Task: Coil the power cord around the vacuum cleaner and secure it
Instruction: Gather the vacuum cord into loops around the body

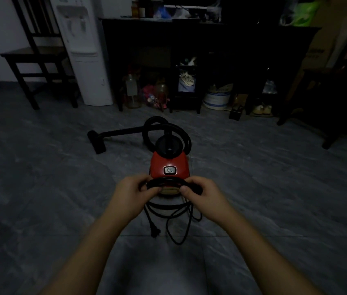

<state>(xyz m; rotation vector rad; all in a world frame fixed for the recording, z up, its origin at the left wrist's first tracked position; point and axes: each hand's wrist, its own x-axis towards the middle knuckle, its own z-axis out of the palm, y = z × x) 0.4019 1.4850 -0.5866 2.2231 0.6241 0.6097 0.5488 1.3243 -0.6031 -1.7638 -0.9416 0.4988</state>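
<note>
A small red vacuum cleaner [169,163] stands on the grey floor in front of me, its black hose [166,126] looped behind it. The black power cord [168,181] arcs over the vacuum's near end. My left hand [133,193] grips the cord at its left side, and my right hand [202,193] pinches it at the right. Below my hands, loose loops of cord [174,211] hang to the floor. The plug [155,232] lies on the floor at the end of one strand.
The vacuum's wand and floor head [97,141] stretch left across the floor. A dark wooden chair [38,60] and a white water dispenser [83,50] stand at the back left. A dark shelf unit [189,67] with jars and clutter fills the back wall.
</note>
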